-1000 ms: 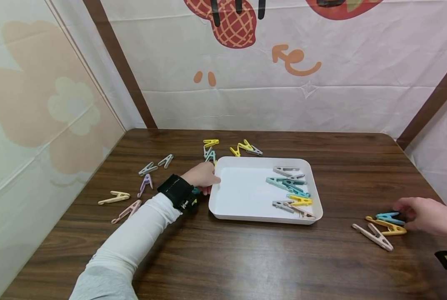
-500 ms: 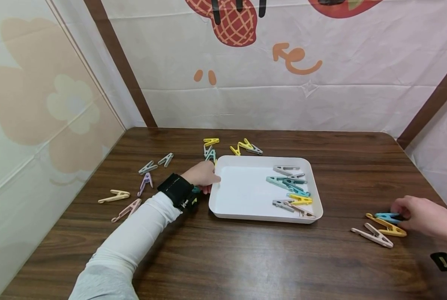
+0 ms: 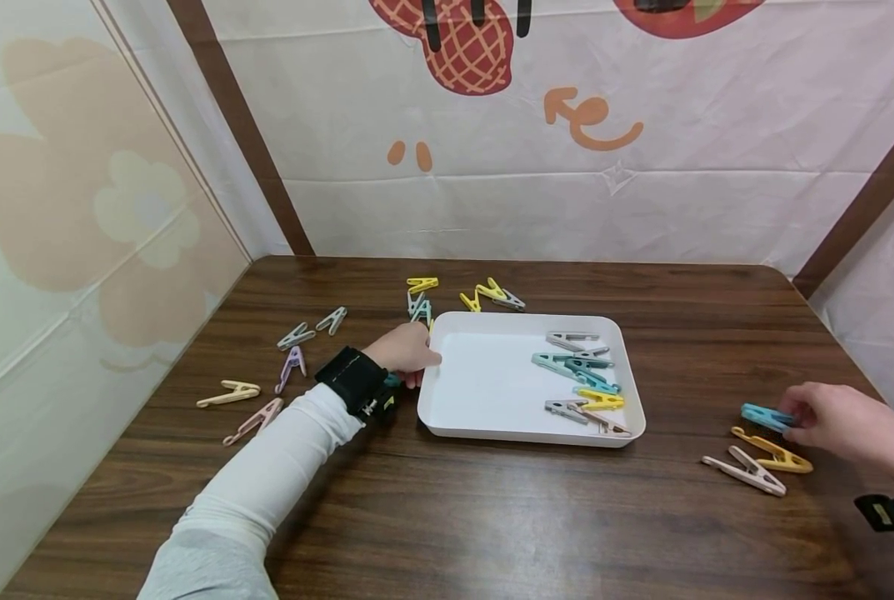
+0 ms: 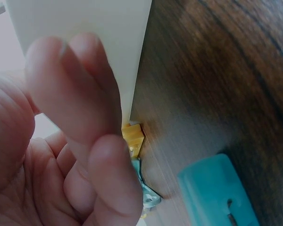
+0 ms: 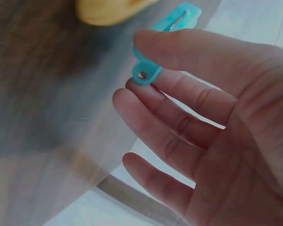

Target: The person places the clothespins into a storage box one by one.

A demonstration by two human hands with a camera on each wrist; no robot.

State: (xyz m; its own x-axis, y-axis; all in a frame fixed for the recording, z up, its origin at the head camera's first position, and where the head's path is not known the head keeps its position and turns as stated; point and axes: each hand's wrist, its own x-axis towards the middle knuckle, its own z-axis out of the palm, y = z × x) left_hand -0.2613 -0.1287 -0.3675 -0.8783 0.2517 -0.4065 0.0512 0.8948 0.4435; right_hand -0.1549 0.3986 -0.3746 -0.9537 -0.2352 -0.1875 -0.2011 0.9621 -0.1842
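Observation:
At the table's right, my right hand (image 3: pixel 840 423) pinches a blue clothespin (image 3: pixel 763 417) between thumb and fingers. In the right wrist view the blue clothespin (image 5: pixel 148 70) juts out past the thumb, other fingers spread loosely. Below it on the table lie an orange-yellow clothespin (image 3: pixel 780 457) and a pale pink clothespin (image 3: pixel 750 473). My left hand (image 3: pixel 405 350) grips the left rim of a white tray (image 3: pixel 461 423), thumb over the edge and fingers outside. Several clothespins lie in the tray's right half, among them a yellow clothespin (image 3: pixel 602 400). A teal clothespin (image 4: pixel 217 193) lies beside my left hand.
Left of the tray are a purple clothespin (image 3: pixel 291 369), a cream clothespin (image 3: pixel 229 393), a pink clothespin (image 3: pixel 254 421) and two grey-green ones. Behind the tray sit several more, including a yellow clothespin (image 3: pixel 491 289). A printed cloth (image 3: pixel 491 217) hangs along the table's back.
My right hand has lifted the blue clothespin off the orange-yellow one and moved slightly back and to the left. The pale pink clothespin shifted a little. My left hand and the tray stay put.

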